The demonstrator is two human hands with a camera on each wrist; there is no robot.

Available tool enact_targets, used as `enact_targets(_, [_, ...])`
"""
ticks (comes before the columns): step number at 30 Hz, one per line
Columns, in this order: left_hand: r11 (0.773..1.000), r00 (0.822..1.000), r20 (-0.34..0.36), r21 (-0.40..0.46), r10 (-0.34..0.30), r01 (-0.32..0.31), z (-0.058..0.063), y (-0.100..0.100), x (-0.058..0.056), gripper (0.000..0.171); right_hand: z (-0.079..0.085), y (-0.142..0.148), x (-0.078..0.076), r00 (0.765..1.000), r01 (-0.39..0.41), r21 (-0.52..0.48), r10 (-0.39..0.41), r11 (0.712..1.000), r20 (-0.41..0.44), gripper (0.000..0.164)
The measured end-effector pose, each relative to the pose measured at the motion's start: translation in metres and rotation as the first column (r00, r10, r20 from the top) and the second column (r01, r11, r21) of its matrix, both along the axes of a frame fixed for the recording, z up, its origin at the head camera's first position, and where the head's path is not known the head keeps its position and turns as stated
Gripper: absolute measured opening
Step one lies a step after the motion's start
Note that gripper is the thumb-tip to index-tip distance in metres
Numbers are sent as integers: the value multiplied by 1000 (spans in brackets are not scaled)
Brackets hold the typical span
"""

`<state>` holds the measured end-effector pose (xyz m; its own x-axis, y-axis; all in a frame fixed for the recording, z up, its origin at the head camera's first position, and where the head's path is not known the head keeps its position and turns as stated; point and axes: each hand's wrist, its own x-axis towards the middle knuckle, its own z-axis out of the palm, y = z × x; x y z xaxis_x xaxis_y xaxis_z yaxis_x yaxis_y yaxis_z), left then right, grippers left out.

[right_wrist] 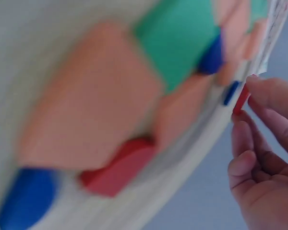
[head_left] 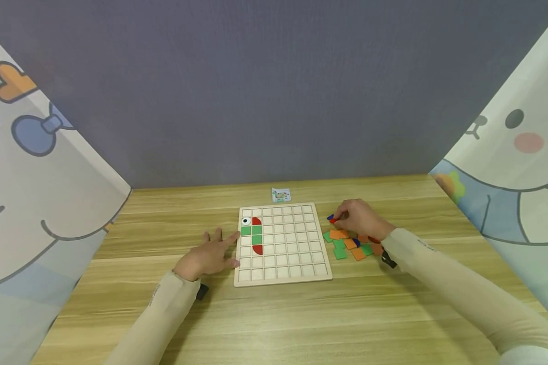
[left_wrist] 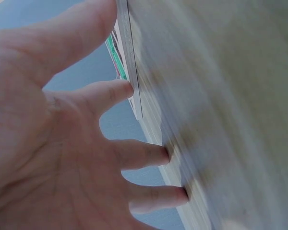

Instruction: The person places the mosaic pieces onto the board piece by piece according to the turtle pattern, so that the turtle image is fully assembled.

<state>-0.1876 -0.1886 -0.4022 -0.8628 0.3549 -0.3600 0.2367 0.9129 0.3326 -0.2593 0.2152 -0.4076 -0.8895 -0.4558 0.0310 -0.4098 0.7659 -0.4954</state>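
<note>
My right hand [head_left: 358, 218] pinches a red tile [right_wrist: 242, 98] between thumb and fingers, at the far end of a pile of loose tiles. Close by the fingertips lies a blue tile [head_left: 331, 217]. With spread fingers, my left hand [head_left: 210, 256] rests at the left edge of a wooden grid board [head_left: 283, 281], thumb and forefinger right at its rim. On the board's left side sit a round eye tile [head_left: 246, 221], red quarter-round tiles [head_left: 257, 249] and several green square tiles [head_left: 257, 239]. The left wrist view shows the left palm [left_wrist: 53, 143] and fingertips down on the tabletop.
The pile right of the board holds orange squares [head_left: 358, 253], green squares [head_left: 340, 253] and blue and red rounded pieces. A small picture card [head_left: 280, 195] lies behind the board. A grey partition [head_left: 274, 101] rises at the table's back; printed cloths [head_left: 50, 177] hang at both sides.
</note>
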Motion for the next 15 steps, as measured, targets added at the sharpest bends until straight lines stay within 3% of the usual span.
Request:
enact_targets(7, [1000, 1000, 2, -10, 9, -9, 0, -1, 0, 78, 7, -49, 3, 987, -161, -104, 160, 981, -13, 9])
enact_targets(11, [1000, 1000, -1, -22, 4, -4, -1, 0, 0, 78, 7, -84, 2, 964, -266, -102, 262, 959, -44, 9])
enact_targets(15, [1000, 1000, -8, -27, 0, 0, 1, 1, 0, 78, 6, -114, -1, 954, -300, -79, 299, 951, -18, 9])
